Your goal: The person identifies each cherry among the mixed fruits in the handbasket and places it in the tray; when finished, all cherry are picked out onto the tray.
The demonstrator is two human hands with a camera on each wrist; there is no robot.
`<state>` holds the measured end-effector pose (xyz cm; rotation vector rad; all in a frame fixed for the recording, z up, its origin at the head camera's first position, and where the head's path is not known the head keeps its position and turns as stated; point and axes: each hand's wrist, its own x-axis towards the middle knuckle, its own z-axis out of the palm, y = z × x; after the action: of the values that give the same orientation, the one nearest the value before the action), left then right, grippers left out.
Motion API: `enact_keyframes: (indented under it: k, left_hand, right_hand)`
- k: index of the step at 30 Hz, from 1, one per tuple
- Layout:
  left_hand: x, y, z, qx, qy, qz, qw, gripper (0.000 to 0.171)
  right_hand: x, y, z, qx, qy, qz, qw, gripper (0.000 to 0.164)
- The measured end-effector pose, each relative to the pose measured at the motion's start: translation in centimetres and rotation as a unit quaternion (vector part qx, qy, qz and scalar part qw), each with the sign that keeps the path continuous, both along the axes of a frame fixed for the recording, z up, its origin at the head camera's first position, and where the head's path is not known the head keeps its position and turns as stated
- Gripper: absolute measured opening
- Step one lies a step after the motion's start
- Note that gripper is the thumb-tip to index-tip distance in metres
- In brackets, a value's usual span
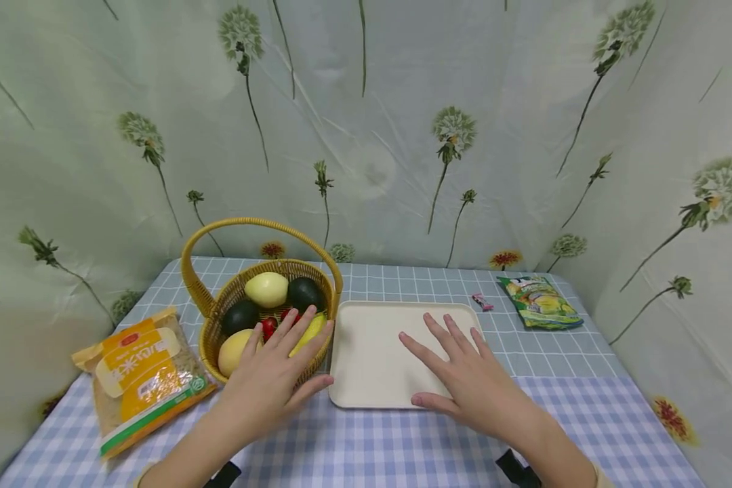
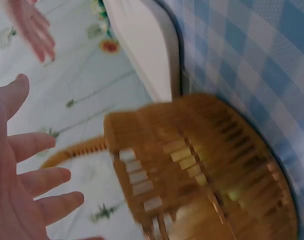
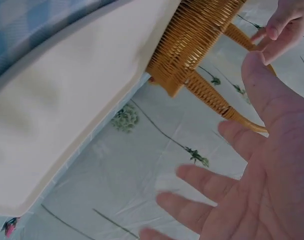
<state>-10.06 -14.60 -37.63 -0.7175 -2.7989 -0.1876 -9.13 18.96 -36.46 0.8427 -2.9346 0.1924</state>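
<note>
We stretch our left hand (image 1: 274, 379) and our right hand (image 1: 470, 379) forward, apart from each other, backs upward. On both, our fingers (image 1: 311, 349) fan out, nearly straight, ahead of the palms. Our left thumb (image 1: 312, 391) and right thumb (image 1: 434, 402) point inward. Behind the hands, our left forearm (image 1: 195, 440) and right forearm (image 1: 549, 437) slant outward.

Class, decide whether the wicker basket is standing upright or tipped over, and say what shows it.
Upright. In the head view, the wicker basket has its handle arched above the open top, and fruit lies inside.
</note>
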Motion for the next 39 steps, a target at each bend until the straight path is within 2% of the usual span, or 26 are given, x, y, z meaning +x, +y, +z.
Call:
enact_keyframes:
  k: [6, 9, 12, 17, 23, 27, 31, 34, 36, 39]
  left_hand:
    - [0.5, -3.8, 1.1, 0.064, 0.019, 0.036, 0.9971, 0.067]
    - [0.7, -6.2, 1.5, 0.106, 0.019, 0.06, 0.9924, 0.061]
    - [0.5, -8.5, 1.7, 0.154, 0.004, 0.081, 0.9847, 0.059]
    - [-0.1, -11.8, 1.5, 0.221, -0.061, 0.113, 0.9667, 0.057]
    - [-1.0, -14.0, 0.7, 0.234, -0.147, 0.16, 0.9475, 0.062]
    - [-1.7, -14.5, 0.2, 0.265, -0.206, 0.179, 0.9248, 0.068]
    - [-2.3, -14.5, -0.2, 0.323, -0.275, 0.188, 0.8857, 0.075]
    - [-2.6, -14.4, -0.4, 0.353, -0.313, 0.191, 0.8612, 0.077]
    - [-2.9, -14.4, -0.5, 0.362, -0.326, 0.193, 0.8515, 0.077]
    - [-3.0, -14.5, -0.9, 0.376, -0.335, 0.191, 0.8426, 0.075]
  right_hand:
    - [-0.8, -1.3, 1.1, -0.024, -0.034, 0.042, 0.998, 0.07]
    - [-1.4, -2.5, 1.7, -0.018, -0.035, 0.06, 0.997, 0.063]
    - [-2.3, -3.7, 2.2, -0.026, -0.042, 0.082, 0.995, 0.059]
    - [-3.8, -6.1, 3.0, -0.043, -0.075, 0.112, 0.99, 0.055]
    - [-5.9, -9.4, 3.7, -0.05, -0.118, 0.151, 0.98, 0.049]
    - [-7.4, -11.7, 4.0, -0.055, -0.152, 0.17, 0.972, 0.049]
    - [-9.1, -14.0, 4.1, -0.048, -0.189, 0.179, 0.964, 0.048]
    - [-10.2, -15.7, 4.3, -0.037, -0.216, 0.184, 0.958, 0.048]
    - [-11.1, -16.8, 4.3, -0.032, -0.23, 0.188, 0.954, 0.047]
    - [-12.4, -18.5, 4.3, -0.019, -0.246, 0.193, 0.95, 0.048]
